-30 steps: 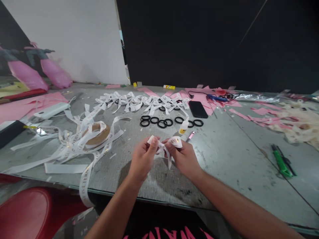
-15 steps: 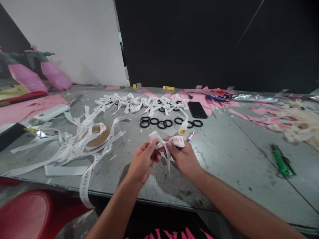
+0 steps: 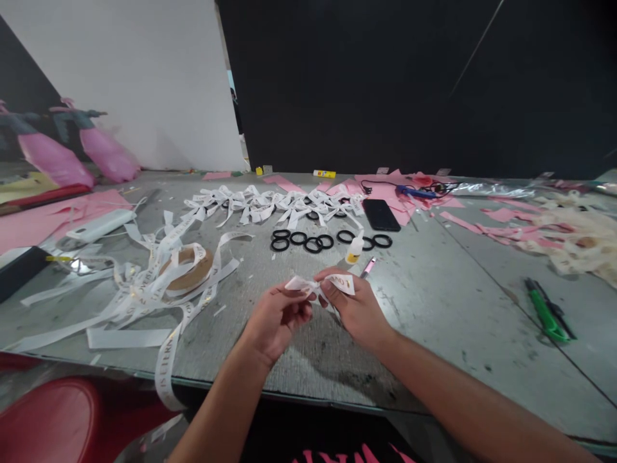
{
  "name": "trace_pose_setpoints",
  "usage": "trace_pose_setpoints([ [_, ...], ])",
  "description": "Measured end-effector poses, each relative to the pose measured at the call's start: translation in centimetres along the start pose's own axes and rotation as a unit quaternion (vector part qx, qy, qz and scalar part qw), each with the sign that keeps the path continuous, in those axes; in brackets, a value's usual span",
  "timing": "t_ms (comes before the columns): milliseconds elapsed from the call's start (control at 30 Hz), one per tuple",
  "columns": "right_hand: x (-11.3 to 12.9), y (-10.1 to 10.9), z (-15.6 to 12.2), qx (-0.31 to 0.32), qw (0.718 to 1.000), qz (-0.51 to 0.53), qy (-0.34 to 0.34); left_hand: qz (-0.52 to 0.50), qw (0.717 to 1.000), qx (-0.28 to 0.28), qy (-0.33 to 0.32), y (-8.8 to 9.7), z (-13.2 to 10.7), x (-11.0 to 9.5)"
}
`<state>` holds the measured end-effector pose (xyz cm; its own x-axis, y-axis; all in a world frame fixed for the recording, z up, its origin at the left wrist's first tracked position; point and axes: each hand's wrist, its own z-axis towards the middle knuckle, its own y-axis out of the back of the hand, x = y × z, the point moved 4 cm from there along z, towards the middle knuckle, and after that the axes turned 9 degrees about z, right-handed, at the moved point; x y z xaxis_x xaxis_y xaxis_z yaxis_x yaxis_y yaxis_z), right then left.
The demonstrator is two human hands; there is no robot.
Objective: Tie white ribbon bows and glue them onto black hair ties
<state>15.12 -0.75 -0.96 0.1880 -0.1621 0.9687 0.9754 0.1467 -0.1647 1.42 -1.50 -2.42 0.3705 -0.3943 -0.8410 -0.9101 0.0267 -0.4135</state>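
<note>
Between my two hands, above the table's front part, is a white ribbon bow [image 3: 343,283] with gold lettering. My left hand [image 3: 278,316] pinches its left loop and knot side between thumb and fingers. The right loop is gripped by my right hand [image 3: 354,307], thumb on top, while a tail hangs below, partly hidden by the fingers. Just beyond stand a small glue bottle [image 3: 355,249] with a yellow label and a pink pen [image 3: 369,267]. Several black rings [image 3: 298,238] lie in a loose row behind the hands.
Finished white bows [image 3: 255,204] lie in a band farther back. At left, loose printed ribbon surrounds a cardboard spool [image 3: 200,273]. A phone [image 3: 380,215] lies near pink paper [image 3: 393,179]. A green cutter [image 3: 547,312] rests at right; a red stool [image 3: 53,418] stands below the left edge.
Both hands have lowered slightly with the bow. The bow has tilted, its left loop now lies flatter, and its tail has swung toward my right hand.
</note>
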Motion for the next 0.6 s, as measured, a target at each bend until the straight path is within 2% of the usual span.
trace_pose_setpoints([
  [100, -0.6, 0.0, 0.0, -0.006, 0.999, 0.027, -0.024, 0.017, 0.999, 0.036, -0.013, -0.2, 0.0, 0.2],
  [200, -1.3, -0.5, -0.1, -0.026, 0.988, 0.133, -0.078, 0.115, 0.988, 0.015, -0.100, -0.3, -0.2, -0.2],
  [267, -1.6, -0.9, -0.2, -0.046, 0.970, 0.208, -0.115, 0.225, 0.956, -0.040, -0.185, -0.1, -0.5, -0.6],
  [333, -1.6, -1.2, -0.2, -0.064, 0.955, 0.253, -0.143, 0.327, 0.904, -0.092, -0.258, 0.0, -0.9, -1.0],
  [367, -1.6, -1.3, -0.2, -0.071, 0.950, 0.265, -0.152, 0.359, 0.884, -0.106, -0.279, 0.0, -1.0, -1.0],
  [400, -1.5, -1.2, -0.2, -0.078, 0.947, 0.269, -0.156, 0.370, 0.877, -0.106, -0.288, -0.1, -1.1, -1.0],
  [433, -1.5, -1.1, -0.2, -0.083, 0.947, 0.268, -0.155, 0.360, 0.884, -0.089, -0.284, -0.2, -1.2, -1.0],
  [533, -1.3, -0.6, -0.3, -0.075, 0.966, 0.212, -0.127, 0.258, 0.937, 0.008, -0.236, -0.8, -1.0, -0.7],
  [600, -0.9, -0.4, -0.4, -0.052, 0.983, 0.146, -0.100, 0.209, 0.953, 0.028, -0.215, -1.0, -0.9, -0.8],
])
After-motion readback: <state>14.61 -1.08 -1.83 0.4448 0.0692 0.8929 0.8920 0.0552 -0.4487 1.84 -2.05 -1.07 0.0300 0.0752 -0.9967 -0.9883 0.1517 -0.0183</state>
